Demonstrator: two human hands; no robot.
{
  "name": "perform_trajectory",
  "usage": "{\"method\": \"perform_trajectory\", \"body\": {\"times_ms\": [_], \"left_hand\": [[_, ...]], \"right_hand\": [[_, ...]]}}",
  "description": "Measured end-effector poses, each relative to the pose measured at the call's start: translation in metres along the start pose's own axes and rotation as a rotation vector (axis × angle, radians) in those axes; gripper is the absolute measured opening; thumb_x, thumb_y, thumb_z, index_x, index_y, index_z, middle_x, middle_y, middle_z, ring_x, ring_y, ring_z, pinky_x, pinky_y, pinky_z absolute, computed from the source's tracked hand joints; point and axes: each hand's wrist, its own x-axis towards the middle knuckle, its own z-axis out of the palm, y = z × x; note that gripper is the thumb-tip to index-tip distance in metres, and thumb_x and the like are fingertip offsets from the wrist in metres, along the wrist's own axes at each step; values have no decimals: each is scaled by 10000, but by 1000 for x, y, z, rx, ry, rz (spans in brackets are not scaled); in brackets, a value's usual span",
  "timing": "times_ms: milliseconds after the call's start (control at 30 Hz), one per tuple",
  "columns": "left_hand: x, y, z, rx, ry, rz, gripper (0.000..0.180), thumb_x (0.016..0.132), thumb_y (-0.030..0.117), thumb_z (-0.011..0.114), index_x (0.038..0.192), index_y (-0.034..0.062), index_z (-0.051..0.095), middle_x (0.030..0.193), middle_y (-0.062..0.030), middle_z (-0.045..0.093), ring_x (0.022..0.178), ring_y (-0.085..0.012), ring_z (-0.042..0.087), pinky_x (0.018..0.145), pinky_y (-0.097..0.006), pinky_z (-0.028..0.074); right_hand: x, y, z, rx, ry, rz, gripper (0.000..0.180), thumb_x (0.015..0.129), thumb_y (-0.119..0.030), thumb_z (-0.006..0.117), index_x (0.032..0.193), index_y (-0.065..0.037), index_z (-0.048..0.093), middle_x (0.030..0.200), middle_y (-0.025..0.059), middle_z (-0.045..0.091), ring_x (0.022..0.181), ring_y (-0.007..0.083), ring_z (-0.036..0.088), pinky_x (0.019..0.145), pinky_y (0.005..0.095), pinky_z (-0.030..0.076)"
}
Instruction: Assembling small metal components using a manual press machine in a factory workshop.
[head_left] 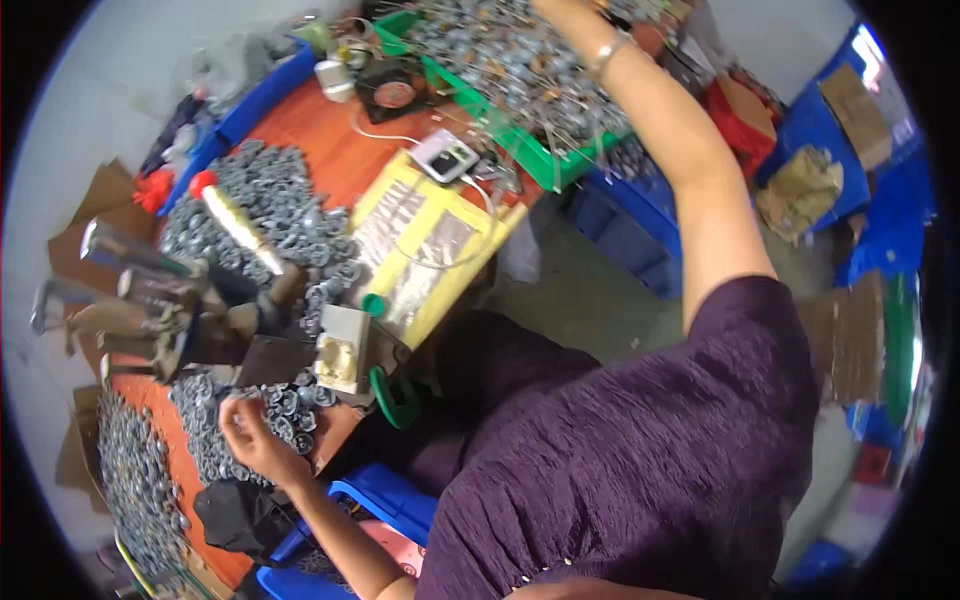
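My left hand [252, 436] hovers over or touches a pile of small grey cup-shaped parts [200, 415] on the orange table, its fingers curled together. Whatever they grip, if anything, is too small to make out. My right arm stretches far forward, a bangle at its wrist. At the top edge, my right hand [565, 12] is partly cut off above a green tray [545, 165] heaped with grey parts and thin rods [520, 70]; its fingers are hidden. Beside the left hand stands a metal hand press [180, 310] with a white block [342, 350] near its base.
A larger heap of grey parts [250, 190] lies beyond the press, near a red-capped tube [235, 220]. A yellow board [430, 260] carries a white device [445, 157] with a cable. A black fan [390, 92] sits at the back. Blue crates [640, 230] stand right of the table.
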Motion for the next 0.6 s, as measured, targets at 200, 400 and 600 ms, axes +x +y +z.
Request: {"method": "perform_trajectory", "body": {"times_ms": [200,400,600], "left_hand": [[-59,-5,80,408,-50,393,257,867,18,621,1112,-56,587,1103,-94,571,1007,-187,547,881,-286,438],[-57,11,88,414,-250,93,305,832,10,610,1131,-51,602,1185,-170,601,1121,-271,549,970,-343,393],[-53,14,88,383,-281,-22,307,762,67,696,1046,-22,617,886,-142,594,781,-262,539,724,-332,442]], "right_hand": [[-118,-35,37,207,-365,10,218,950,-229,505,974,-36,602,747,26,611,585,88,568,516,238,462],[-217,-56,38,54,-677,320,227,950,-162,502,992,35,607,719,54,618,630,96,581,583,220,455],[-304,-72,14,22,-930,629,321,924,-89,467,648,9,598,598,77,597,521,141,565,498,247,441]]}}
